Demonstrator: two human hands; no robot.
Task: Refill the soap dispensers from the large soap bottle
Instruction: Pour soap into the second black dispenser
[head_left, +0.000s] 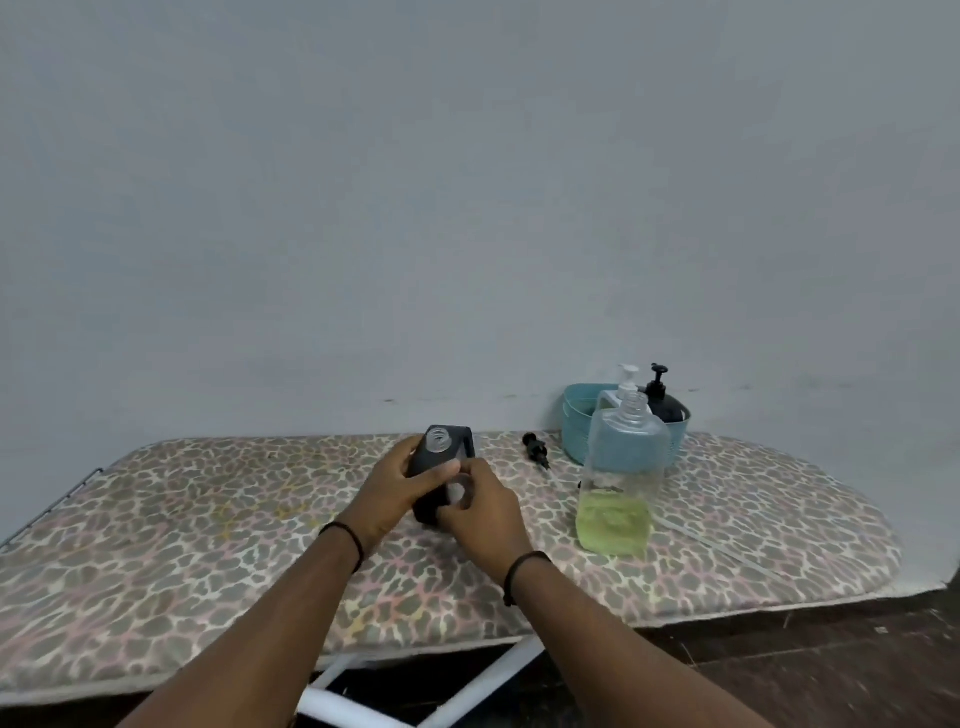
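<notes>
1. Work surface: an ironing board (208, 545) with a leopard-print cover, set against a plain wall.
2. Left hand (402, 491): fingers wrapped around the left side of a black square soap dispenser (441, 467), which is tilted with its open, threaded neck facing up and toward the camera. Pump not fitted.
3. Right hand (480, 512): curled against the dispenser's right lower face, fingertips pressing it; both hands hold the same item above the board.
4. Detached black pump head (535, 448): lying on the board, apart from the dispenser, just left of the basket.
5. Large soap bottle (621, 478): clear, upright on the board at right, uncapped, yellow-green liquid filling the lower portion.
6. Teal basket (582, 415): behind the large bottle, holding a white pump bottle (626, 387) and a black pump bottle (662, 397).
</notes>
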